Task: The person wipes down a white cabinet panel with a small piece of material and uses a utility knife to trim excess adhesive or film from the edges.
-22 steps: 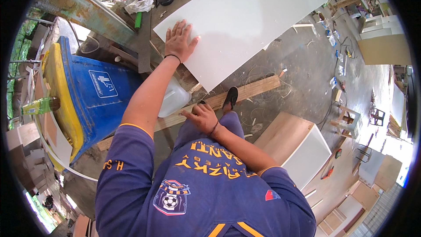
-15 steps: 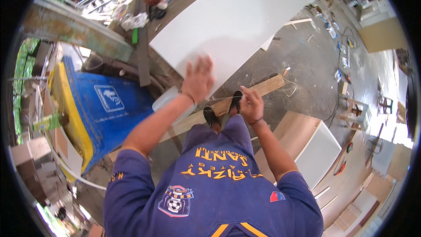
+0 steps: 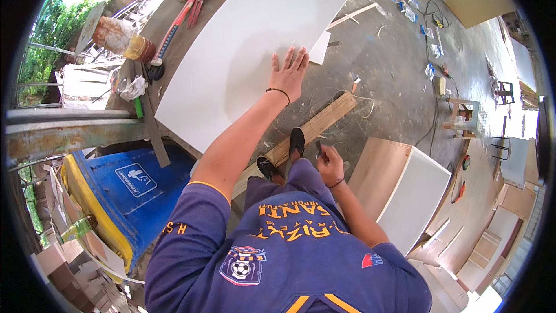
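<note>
A large white panel point(image 3: 231, 52) stretches away from me. My left hand point(image 3: 288, 75) lies near its right edge, palm down with fingers spread, and grips nothing. My right hand point(image 3: 330, 165) is held low in front of my right thigh, fingers curled in. From its fingertips pokes a small dark piece point(image 3: 318, 148), too small to name. Below the hands, my feet in black shoes point(image 3: 297, 142) are beside a long wooden plank point(image 3: 330, 117) on the floor.
A blue and yellow bin point(image 3: 133, 177) stands at left. A hammer point(image 3: 172, 30) lies beyond the panel's left edge. To my right is a wooden box with a white face point(image 3: 414, 194). Cables point(image 3: 435, 104), a stool point(image 3: 463, 117) and scraps are on the floor.
My left hand has moved forward and right across the panel to its right edge. My right hand has dropped lower and its fingers have curled in. The whole view has shifted.
</note>
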### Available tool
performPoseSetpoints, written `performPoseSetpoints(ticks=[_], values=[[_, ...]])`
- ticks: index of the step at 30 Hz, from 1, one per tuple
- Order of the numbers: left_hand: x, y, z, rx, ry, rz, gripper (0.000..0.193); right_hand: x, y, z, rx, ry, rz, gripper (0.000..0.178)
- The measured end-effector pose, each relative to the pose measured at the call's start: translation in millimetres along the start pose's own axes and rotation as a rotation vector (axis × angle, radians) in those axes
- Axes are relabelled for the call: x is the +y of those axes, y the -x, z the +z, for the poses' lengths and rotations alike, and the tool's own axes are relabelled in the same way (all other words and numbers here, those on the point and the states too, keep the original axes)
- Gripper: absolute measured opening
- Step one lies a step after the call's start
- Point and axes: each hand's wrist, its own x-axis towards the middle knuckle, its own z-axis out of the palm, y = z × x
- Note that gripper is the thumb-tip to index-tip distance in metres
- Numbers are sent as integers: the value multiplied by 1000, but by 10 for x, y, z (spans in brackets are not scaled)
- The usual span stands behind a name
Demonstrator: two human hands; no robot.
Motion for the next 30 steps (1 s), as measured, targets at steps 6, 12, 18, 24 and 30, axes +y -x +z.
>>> performPoseSetpoints(ticks=[6,12,18,24,30], values=[[-16,102,87,10,-20,23,67,43,-1241,-409,103,65,-104,28],[-43,1474,52,12,59,-149,61,-259,-3267,-626,166,347,-484,35],[-37,2633,208,40,113,-359,58,-360,-3138,-141,101,696,-552,41],[59,2697,282,153,164,-452,50,-727,-1614,526,-411,524,-794,43],[95,2815,463,605,375,-773,35,-268,-3554,-510,134,586,-485,42]])
